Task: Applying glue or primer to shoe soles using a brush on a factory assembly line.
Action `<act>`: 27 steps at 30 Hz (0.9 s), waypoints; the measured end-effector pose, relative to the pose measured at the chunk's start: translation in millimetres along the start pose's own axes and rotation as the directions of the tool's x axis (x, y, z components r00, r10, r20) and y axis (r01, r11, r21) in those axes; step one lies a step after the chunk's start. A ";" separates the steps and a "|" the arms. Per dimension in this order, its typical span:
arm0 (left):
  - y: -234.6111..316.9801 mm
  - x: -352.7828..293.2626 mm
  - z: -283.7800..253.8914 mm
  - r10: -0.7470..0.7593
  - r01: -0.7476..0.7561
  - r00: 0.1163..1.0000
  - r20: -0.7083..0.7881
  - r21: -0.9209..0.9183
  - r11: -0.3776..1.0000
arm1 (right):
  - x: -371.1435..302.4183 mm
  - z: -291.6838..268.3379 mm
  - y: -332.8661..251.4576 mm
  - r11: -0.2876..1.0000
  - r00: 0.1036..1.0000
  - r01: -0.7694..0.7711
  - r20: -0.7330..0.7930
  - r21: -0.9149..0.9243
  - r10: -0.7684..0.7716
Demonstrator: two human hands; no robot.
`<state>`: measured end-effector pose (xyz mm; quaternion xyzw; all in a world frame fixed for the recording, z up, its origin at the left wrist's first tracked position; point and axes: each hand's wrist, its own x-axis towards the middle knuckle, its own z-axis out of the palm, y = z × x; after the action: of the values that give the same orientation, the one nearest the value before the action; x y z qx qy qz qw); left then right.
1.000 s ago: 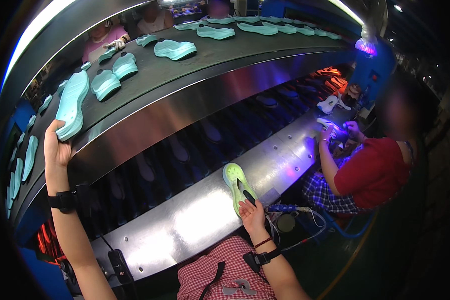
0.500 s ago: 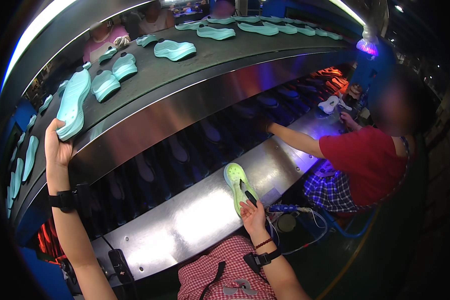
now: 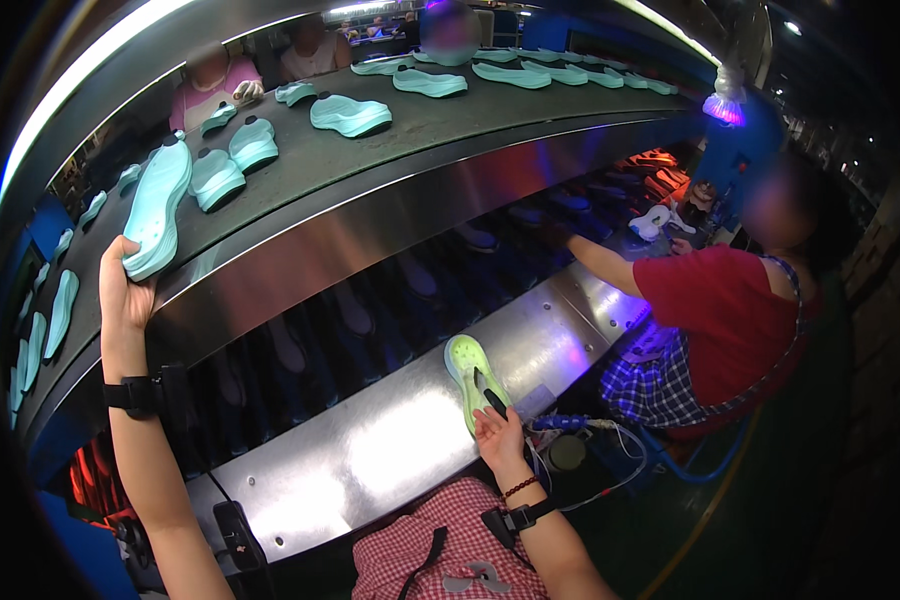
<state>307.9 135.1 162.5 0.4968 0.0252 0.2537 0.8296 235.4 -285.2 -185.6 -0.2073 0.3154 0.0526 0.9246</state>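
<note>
High on the left, my left hand [image 3: 126, 290] grips the near end of a turquoise shoe sole [image 3: 160, 205], thumb on top, at the edge of the conveyor belt. Its far end lies close to other soles. Below, on the metal ledge, lies a yellow-green shoe sole [image 3: 467, 365] with small holes in its inner face. My right hand [image 3: 500, 437] is closed round a thin dark-handled brush [image 3: 493, 399], its tip over the inside of that sole. The fingers hide the sole's near end.
The conveyor belt [image 3: 450, 120] carries several turquoise soles. Under it, a dark slot holds rows of soles, with orange heater glow at both ends. A co-worker in a red shirt [image 3: 700, 325] reaches into it at right. A cabled blue tool [image 3: 560, 423] lies beside my right hand.
The view has shifted a little. My left hand and the turquoise sole sit slightly further right; the right hand still holds the brush over the yellow-green sole.
</note>
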 end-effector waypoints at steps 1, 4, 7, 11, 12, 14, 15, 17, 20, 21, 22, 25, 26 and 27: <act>-0.2 -0.4 1.7 0.010 -0.010 1.000 -0.005 0.001 1.000 | 1.5 -0.4 -0.5 0.999 1.000 -0.025 -0.006 0.034 0.025; -3.8 0.2 6.7 0.008 -0.007 1.000 -0.021 0.016 1.000 | 5.3 -2.3 -3.7 0.989 0.994 -0.098 -0.044 0.113 0.104; -4.5 -0.2 5.6 -0.011 0.011 1.000 -0.005 0.014 1.000 | 9.0 -6.3 -3.8 0.962 0.984 -0.154 -0.057 0.226 0.171; -4.0 -5.6 4.5 -0.006 0.006 1.000 -0.002 0.011 1.000 | 15.0 -16.8 -0.5 0.956 0.982 -0.176 -0.021 0.234 0.186; -3.9 -5.9 3.8 -0.009 0.009 1.000 -0.011 0.004 1.000 | 16.4 -19.9 0.8 0.946 0.978 -0.206 0.008 0.250 0.211; -3.3 -4.3 1.0 -0.015 0.015 1.000 -0.023 0.000 1.000 | 14.3 -20.0 3.3 0.934 0.971 -0.238 0.032 0.265 0.239; -2.6 -0.7 -2.6 -0.023 0.022 1.000 -0.022 -0.004 1.000 | 12.4 -15.2 6.2 0.936 0.966 -0.255 0.012 0.244 0.260; -10.0 16.3 -10.9 -0.036 0.036 0.999 -0.021 0.006 0.999 | 13.9 -9.4 11.4 0.939 0.960 -0.266 -0.023 0.217 0.277; -25.7 63.6 -41.0 -0.009 0.009 0.998 0.065 0.003 1.000 | 4.0 -27.0 9.8 0.987 0.978 -0.156 0.132 -0.043 0.160; -25.4 92.5 -62.9 -0.089 0.093 0.988 0.127 -0.027 0.995 | -20.7 -13.0 11.5 0.985 0.990 -0.115 0.069 -0.129 0.125; -49.0 52.0 -0.3 -0.327 0.340 0.900 0.287 0.002 0.940 | -32.0 -28.1 0.0 0.988 0.990 -0.105 0.083 -0.114 0.115; -105.5 -5.1 89.1 -0.558 0.585 0.656 0.508 0.125 0.801 | -62.9 -27.7 28.9 0.877 0.933 -0.227 0.165 -0.424 0.321; -136.9 -19.4 128.6 -0.568 0.614 0.569 0.595 0.153 0.775 | -66.5 -41.2 30.3 0.779 0.898 -0.186 0.218 -0.598 0.382; -157.1 -34.3 161.8 -0.563 0.624 0.491 0.665 0.182 0.760 | -83.4 -37.0 27.3 0.566 0.929 -0.135 0.096 -0.813 0.359</act>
<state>387.8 -70.9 105.6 0.4788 -0.1241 -0.2489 0.8327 142.1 -273.0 -171.3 -0.5412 0.1655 0.3424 0.7500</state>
